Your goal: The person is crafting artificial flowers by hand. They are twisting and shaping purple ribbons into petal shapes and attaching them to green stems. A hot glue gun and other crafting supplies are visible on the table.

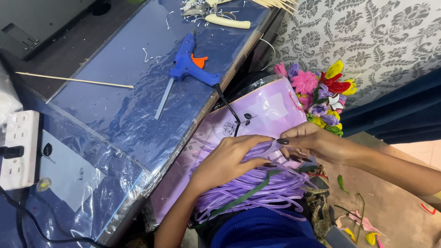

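Note:
My left hand [227,160] rests on a thick bundle of lilac strands [257,193] lying across my lap, its fingers curled over the top strands. My right hand [312,143] meets it from the right and pinches the same strands near the fingertips. One green strand [250,195] runs diagonally through the bundle. Under the hands lies a lilac wrapping sheet [264,112] printed with small black flowers. A bouquet of colourful handmade flowers [321,94] sticks out beyond the sheet's far end.
A blue glue gun [190,64] with an orange trigger lies on the plastic-covered blue table [124,115], its black cord dropping over the edge. A thin wooden stick [73,80], pliers [220,16] and a white power strip [18,149] are also there. Flower scraps [360,225] litter the floor.

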